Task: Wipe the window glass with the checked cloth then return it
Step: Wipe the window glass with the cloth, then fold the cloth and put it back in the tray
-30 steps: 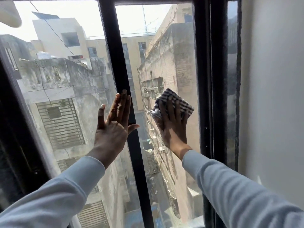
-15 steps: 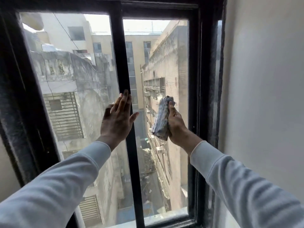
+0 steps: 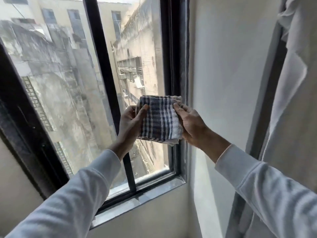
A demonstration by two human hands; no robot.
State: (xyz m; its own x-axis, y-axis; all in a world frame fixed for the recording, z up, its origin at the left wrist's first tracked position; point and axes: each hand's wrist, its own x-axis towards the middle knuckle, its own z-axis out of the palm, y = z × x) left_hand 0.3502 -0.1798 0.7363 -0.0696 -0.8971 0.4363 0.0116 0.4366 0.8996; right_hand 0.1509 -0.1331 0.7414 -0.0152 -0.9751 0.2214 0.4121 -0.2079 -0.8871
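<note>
Both hands have come off the window since the earlier frames: 0.5 s ago the left hand (image 3: 131,125) lay flat against the black centre bar (image 3: 104,79) and the right hand (image 3: 192,125) alone held the checked cloth (image 3: 160,119) at the window glass (image 3: 144,48). Now the 2 hands share the cloth, held up in the air in front of the lower right pane and clear of the glass. The view has also swung toward the white wall (image 3: 228,83) right of the frame, with a pale curtain (image 3: 295,69) beyond it.

Left fingers (image 3: 143,109) are clenched on the cloth's left edge, thumb in front; right fingers grasp its right edge the same way, so the cloth sits as a folded pad stretched between them.

Wiping looks finished or paused, and the step in hand seems to be refolding or turning the cloth. If the glass is done, the next move calls for carrying the folded cloth away from the window to its resting place, which is not in view.
</note>
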